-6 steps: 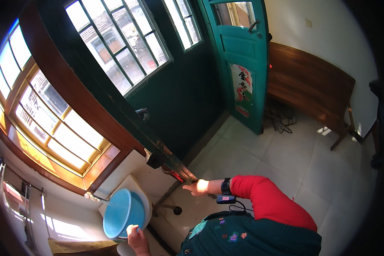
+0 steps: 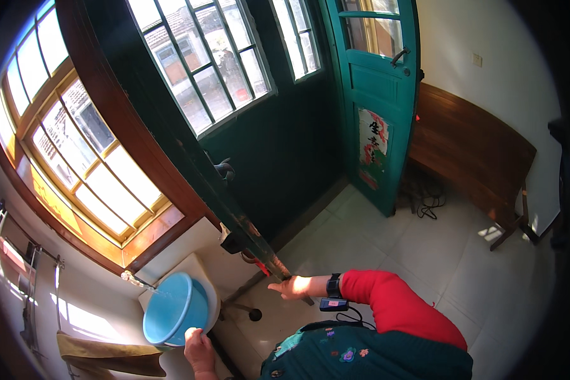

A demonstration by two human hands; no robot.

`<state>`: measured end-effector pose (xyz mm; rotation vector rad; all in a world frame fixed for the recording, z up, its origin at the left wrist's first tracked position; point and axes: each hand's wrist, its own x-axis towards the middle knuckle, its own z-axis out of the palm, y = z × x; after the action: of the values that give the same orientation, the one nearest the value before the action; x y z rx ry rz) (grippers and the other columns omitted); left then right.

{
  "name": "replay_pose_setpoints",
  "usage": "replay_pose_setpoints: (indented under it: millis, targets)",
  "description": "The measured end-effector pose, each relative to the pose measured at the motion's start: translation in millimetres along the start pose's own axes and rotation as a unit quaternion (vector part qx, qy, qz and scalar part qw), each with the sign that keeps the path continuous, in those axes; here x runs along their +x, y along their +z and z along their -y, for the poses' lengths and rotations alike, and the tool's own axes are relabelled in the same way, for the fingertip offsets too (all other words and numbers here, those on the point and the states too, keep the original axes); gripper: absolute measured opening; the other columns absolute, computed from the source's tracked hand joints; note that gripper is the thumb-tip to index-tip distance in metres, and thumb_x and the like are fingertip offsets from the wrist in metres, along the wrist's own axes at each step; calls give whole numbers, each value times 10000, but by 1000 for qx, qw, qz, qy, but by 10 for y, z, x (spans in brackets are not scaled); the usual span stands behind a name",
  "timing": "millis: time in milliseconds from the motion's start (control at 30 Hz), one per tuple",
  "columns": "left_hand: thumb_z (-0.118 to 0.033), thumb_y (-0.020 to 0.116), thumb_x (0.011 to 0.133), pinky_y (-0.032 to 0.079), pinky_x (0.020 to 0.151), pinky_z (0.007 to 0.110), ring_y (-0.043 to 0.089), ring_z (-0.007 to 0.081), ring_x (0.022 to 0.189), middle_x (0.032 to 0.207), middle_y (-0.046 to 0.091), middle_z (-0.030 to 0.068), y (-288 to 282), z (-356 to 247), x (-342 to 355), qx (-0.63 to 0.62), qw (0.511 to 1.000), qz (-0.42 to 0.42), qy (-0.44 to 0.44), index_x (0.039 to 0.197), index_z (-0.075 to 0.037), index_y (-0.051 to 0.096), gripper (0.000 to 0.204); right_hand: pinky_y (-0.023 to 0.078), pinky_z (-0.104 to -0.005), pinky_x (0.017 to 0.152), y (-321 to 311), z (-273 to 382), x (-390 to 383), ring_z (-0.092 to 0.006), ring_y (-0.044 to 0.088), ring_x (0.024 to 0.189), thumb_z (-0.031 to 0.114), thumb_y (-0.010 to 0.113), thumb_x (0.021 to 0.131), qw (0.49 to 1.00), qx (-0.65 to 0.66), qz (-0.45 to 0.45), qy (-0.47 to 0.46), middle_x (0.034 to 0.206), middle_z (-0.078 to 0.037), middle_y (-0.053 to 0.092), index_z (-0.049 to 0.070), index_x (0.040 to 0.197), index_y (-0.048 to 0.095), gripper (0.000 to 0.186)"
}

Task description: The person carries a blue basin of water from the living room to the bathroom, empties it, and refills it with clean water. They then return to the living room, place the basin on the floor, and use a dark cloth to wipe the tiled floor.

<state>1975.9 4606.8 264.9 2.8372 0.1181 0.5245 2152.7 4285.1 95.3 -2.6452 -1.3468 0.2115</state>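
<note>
My left grip (image 2: pixel 199 350) clasps the basin (image 2: pixel 168 310) by its rim; my right grip (image 2: pixel 291 288), fingers extended, is beside the dark door (image 2: pixel 259 245)

Left hand (image 2: pixel 199 351) curled on the near rim of a blue basin (image 2: pixel 166 310), tilted in a white sink (image 2: pixel 214 304) below a tap (image 2: pixel 132 278). Right hand (image 2: pixel 291 288), fingers extended, at the edge of a dark green door (image 2: pixel 269 155); contact unclear. Black watch (image 2: pixel 333 285) on right wrist, red sleeve (image 2: pixel 399 304) above it. Brownish cloth (image 2: pixel 107 356) hangs lower left. Teal door (image 2: pixel 379 82) standing open; wooden bench (image 2: pixel 475 139) beyond it, by the wall (image 2: pixel 519 69).
</note>
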Motion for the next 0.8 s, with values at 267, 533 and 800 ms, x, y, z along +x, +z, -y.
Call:
replay_pose_setpoints:
  millis: [267,533,800]
  targets:
    - [-76,608,793,517,737,398,623,328,848,968,624,127,14,92,-208,-25,999,-2,-44,922,-57,631,132,492,-448,898,412,-10,158,-231,547,545,184,488,914,970,-179,-104,-128,585,-66,447,6,1193,493,330]
    - [-72,586,806,523,681,362,648,281,735,837,653,139,153,369,-312,-92,993,-12,-74,905,-27,668,136,247,-516,1137,-135,299,180,-216,590,741,211,420,973,629,-702,-21,-333,740,-65,620,-99,931,679,406]
    - [-301,535,911,466,902,439,591,360,1026,1073,645,180,141,477,-369,-55,983,151,-90,1084,-77,654,307,377,-409,1031,309,209,385,-238,602,876,429,374,1014,678,-658,-105,-309,859,-102,659,-105,939,673,616]
